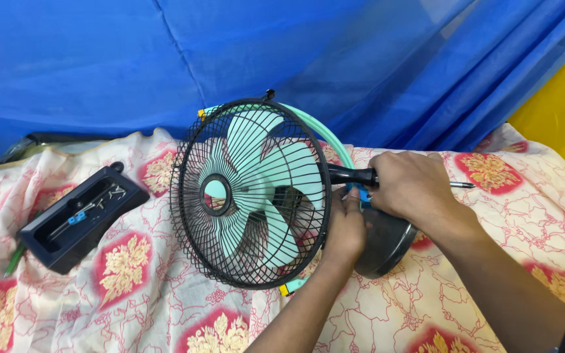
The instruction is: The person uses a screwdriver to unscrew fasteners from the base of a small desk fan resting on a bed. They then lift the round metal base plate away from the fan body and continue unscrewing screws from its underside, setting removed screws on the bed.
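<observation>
Evidently a fastening step at the fan's rear: the right hand is closed around a screwdriver at three o'clock of the grille, while the left hand presses the motor housing, fingers seemingly curled. Next comes steady turning, tip kept seated.

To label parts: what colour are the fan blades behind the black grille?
Pale mint green blades, seen best in the head view.
</observation>
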